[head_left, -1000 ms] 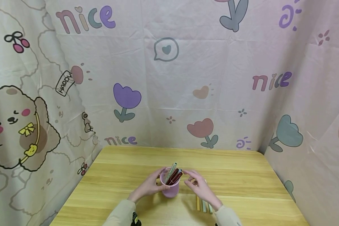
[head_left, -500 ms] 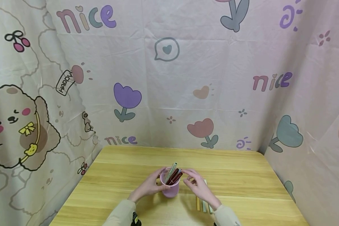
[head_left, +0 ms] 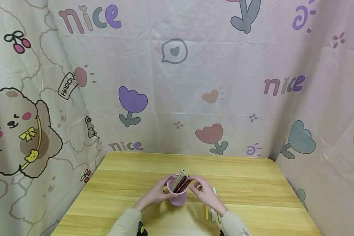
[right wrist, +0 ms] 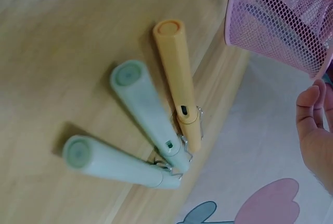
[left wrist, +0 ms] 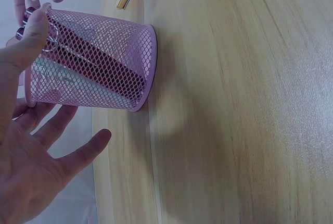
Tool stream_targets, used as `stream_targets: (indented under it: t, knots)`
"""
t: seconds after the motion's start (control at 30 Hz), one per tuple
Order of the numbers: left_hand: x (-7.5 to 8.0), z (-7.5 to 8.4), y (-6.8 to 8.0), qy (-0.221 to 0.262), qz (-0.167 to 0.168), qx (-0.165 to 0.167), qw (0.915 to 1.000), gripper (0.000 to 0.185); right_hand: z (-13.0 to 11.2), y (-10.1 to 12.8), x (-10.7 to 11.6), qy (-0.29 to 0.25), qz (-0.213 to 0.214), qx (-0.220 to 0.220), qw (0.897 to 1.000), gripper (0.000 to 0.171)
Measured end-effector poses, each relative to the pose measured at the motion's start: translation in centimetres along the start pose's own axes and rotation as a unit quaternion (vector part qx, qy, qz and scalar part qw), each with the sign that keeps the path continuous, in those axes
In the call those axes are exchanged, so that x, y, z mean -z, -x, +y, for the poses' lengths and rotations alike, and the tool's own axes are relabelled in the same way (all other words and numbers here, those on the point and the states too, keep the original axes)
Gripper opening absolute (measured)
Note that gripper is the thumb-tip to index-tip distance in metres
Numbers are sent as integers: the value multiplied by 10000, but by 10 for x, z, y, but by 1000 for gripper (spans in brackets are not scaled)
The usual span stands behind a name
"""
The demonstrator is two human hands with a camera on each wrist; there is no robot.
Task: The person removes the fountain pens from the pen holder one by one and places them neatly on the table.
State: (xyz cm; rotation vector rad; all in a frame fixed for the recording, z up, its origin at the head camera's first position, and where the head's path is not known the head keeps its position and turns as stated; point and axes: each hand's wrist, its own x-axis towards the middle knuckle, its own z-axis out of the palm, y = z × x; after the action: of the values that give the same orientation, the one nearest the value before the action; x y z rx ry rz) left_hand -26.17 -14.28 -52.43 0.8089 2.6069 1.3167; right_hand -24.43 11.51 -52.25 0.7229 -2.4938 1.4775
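Observation:
A pink mesh pen cup (head_left: 178, 200) stands on the table, tilted slightly in the head view. My left hand (head_left: 157, 193) grips it near the rim, thumb on the near side and fingers round the far side. Dark red pens (head_left: 182, 185) and a pale green pen (head_left: 178, 181) lean inside it. My right hand (head_left: 206, 194) is at the cup's right rim, its index finger reaching to the tops of the dark red pens while its other fingers bend loosely. The left wrist view shows the cup's mesh side (left wrist: 99, 57) with the pens through it.
To the right of the cup lie a yellow pen (right wrist: 177, 67) and two pale green pens (right wrist: 143, 109) side by side, partly under my right forearm in the head view. The wooden table (head_left: 129, 167) ends at a printed curtain (head_left: 171, 82) behind and at both sides.
My right hand has moved a little to the left, its index finger now over the tops of the dark red pens. The left hand and cup have stayed in place.

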Motion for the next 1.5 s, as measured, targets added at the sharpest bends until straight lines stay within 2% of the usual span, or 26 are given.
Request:
stream_targets:
  t: [0.33, 0.67, 0.9, 1.17, 1.5]
  knots:
    - [0, 1, 0, -15, -26, 3, 10000, 94, 0, -9, -4, 118, 84, -441, 9989, 23]
    - [0, 1, 0, 33, -8, -61, 10000, 91, 1, -12, -6, -64, 37, -279, 9996, 17]
    - [0, 2, 0, 58, -24, 24, 10000, 93, -2, -11, -5, -232, 20, -484, 9986, 17]
    - [-1, 3, 0, 55, -11, 127, 9999, 96, -13, -8, 0, -772, 358, -662, 9942, 23]
    - [-1, 4, 1, 121, 15, 81, 9999, 93, -22, -8, 5, -1252, 915, -757, 9850, 17]
